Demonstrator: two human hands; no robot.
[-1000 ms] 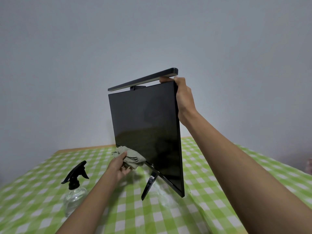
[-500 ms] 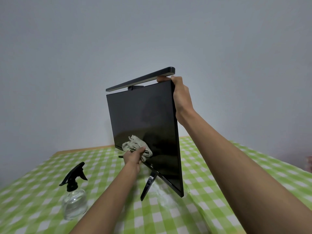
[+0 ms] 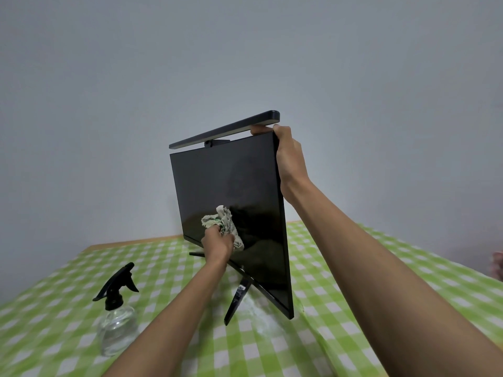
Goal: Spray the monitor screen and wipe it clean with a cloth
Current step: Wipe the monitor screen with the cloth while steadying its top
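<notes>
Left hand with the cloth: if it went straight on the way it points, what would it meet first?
The monitor screen, low on the glass. The left hand grips the cloth, which seems to lie against the screen, though depth is unclear.

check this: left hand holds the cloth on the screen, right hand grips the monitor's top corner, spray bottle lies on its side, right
Not quite: the head view shows the spray bottle standing upright on the table, not on its side. The rest is right.

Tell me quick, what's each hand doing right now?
Left hand: grips the cloth against the monitor.
Right hand: grips the monitor's top corner.
</notes>
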